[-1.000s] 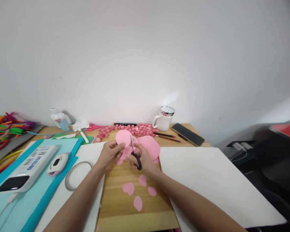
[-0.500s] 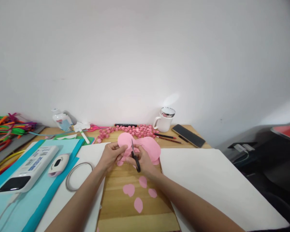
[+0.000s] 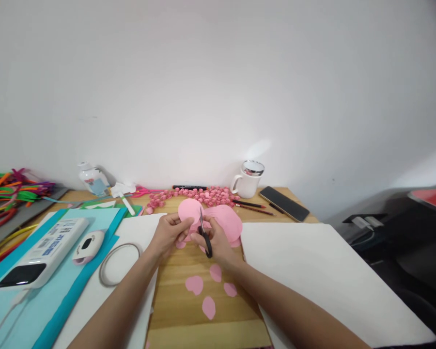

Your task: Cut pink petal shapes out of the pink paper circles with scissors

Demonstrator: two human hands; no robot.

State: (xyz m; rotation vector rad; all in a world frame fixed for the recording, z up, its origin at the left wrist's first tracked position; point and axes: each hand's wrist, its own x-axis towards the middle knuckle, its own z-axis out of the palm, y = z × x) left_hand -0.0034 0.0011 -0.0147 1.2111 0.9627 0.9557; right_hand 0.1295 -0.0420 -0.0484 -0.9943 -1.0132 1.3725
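My left hand (image 3: 170,233) pinches a pink paper circle (image 3: 189,210) by its lower edge, holding it up off the wooden table (image 3: 178,300). Black-handled scissors (image 3: 205,240) are in my right hand (image 3: 218,242), their blades pointing up at the right edge of the circle. Whether the blades are fully closed is too small to tell. Behind my right hand lies a pile of larger pink paper rounds (image 3: 229,220). Closer to me, several small pink paper pieces lie loose, among them a petal-shaped piece (image 3: 209,308) and a notched piece (image 3: 194,285).
Small pink rolled pieces (image 3: 218,196) are heaped by the wall, beside a white mug (image 3: 247,182), pencils and a phone (image 3: 284,203). White boards (image 3: 323,276) flank the wood. At left are a power bank (image 3: 45,252), a tape ring (image 3: 103,274) and colourful pipe cleaners (image 3: 18,191).
The scissors have turned slightly, their blades now steeper and closer together against the circle's right edge. Both hands stay nearly in place; the view has shifted a little.
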